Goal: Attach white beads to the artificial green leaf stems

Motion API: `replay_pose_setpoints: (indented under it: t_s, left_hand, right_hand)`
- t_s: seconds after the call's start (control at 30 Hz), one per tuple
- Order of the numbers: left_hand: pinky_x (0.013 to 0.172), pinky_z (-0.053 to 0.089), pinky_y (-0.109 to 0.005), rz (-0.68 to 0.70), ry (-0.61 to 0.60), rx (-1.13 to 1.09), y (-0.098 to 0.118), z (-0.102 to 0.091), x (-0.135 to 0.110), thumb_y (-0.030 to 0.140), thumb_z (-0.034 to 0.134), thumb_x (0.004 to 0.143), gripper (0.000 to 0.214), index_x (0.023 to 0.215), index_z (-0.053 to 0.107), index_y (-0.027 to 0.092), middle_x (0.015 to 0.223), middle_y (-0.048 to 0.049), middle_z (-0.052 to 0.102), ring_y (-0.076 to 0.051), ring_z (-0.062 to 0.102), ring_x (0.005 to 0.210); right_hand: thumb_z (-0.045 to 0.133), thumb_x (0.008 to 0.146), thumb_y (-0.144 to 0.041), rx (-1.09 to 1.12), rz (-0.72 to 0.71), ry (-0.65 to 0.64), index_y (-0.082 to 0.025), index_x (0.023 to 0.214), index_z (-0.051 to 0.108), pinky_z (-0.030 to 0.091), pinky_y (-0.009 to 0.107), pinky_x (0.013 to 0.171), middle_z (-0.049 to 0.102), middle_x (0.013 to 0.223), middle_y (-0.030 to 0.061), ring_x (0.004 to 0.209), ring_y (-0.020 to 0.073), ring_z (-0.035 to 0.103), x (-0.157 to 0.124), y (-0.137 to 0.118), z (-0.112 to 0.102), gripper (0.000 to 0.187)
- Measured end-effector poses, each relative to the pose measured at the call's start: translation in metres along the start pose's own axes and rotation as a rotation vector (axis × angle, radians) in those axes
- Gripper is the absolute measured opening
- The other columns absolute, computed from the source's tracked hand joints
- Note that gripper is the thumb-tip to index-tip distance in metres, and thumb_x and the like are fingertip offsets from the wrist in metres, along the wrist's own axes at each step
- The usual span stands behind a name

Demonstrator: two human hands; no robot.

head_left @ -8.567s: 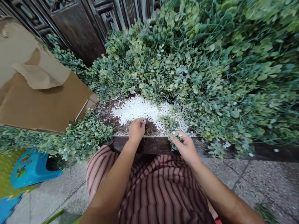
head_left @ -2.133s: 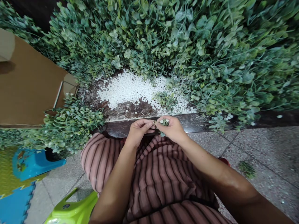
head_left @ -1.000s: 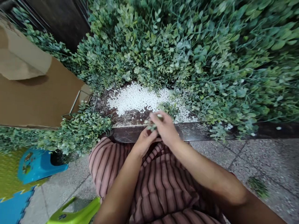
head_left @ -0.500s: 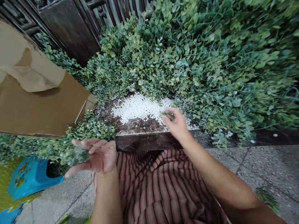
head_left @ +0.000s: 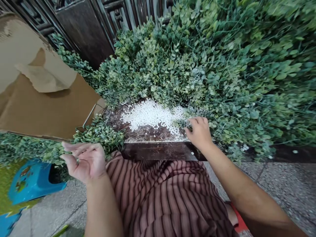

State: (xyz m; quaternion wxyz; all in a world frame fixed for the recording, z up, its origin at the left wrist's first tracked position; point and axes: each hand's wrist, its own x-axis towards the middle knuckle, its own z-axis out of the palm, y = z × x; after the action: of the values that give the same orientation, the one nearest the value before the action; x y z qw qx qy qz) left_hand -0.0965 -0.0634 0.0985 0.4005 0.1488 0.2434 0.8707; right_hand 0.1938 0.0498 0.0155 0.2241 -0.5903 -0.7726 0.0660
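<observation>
Grey speckled floor (head_left: pixel 283 181) shows at both lower sides, around striped clothing (head_left: pixel 158 197). At lower left, the left hand (head_left: pixel 87 163) hovers palm up, fingers loosely spread, bare. Right of centre, the right hand (head_left: pixel 201 133) curls halfway beside a green sprig (head_left: pixel 181 123); whether it grips anything cannot be told. White pellets (head_left: pixel 148 114) lie mid-frame on dark wood (head_left: pixel 158 150), with leafy greenery (head_left: pixel 209 72) behind and carved panelling (head_left: pixel 86 28) at upper left.

A blue stool (head_left: pixel 31 184) stands by yellow matting (head_left: pixel 8 174).
</observation>
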Motion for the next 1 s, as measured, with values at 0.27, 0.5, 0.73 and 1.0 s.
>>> replay_pose_setpoints:
  t_s: [0.27,0.5,0.73,1.0]
  left_hand:
    - [0.047,0.042,-0.017,-0.098,0.372,0.238,0.008,-0.021,0.019,0.006,0.059,0.064,0.018,0.077,0.054,0.018,0.061,0.0075,0.059,-0.003,0.052,0.05]
    - [0.042,0.039,-0.013,0.055,0.527,0.468,0.05,-0.058,0.014,0.003,0.058,0.052,0.021,0.064,0.051,0.018,0.056,0.0099,0.054,-0.003,0.045,0.045]
    - [0.051,0.04,-0.017,-0.007,0.241,0.857,-0.029,-0.008,0.006,0.02,0.068,0.056,0.02,0.075,0.062,0.018,0.063,0.0041,0.06,-0.005,0.05,0.054]
    - [0.069,0.045,-0.03,-0.162,-0.485,1.797,-0.126,-0.017,-0.013,0.017,0.063,0.066,0.023,0.089,0.067,0.019,0.079,-0.0037,0.06,-0.015,0.054,0.066]
  right_hand:
    - [0.057,0.072,-0.015,-0.038,-0.128,-0.219,-0.013,0.097,0.065,0.036,0.045,0.087,0.056,0.102,0.0156,0.104,0.0319,0.039,0.028,-0.015,0.005,0.027]
    - [0.047,0.078,-0.021,0.202,-0.132,0.114,-0.018,0.091,0.064,0.04,0.046,0.084,0.059,0.091,0.0121,0.096,0.0292,0.046,0.035,0.002,0.003,0.021]
    - [0.044,0.083,-0.034,0.593,0.025,0.327,-0.018,0.088,0.053,0.044,0.037,0.077,0.059,0.083,0.0072,0.083,0.0214,0.056,0.046,-0.015,-0.028,0.019]
    - [0.057,0.075,-0.044,1.2,0.326,0.185,-0.022,0.074,0.045,0.041,0.027,0.049,0.046,0.056,-0.0042,0.049,0.0121,0.048,0.021,-0.028,-0.034,0.025]
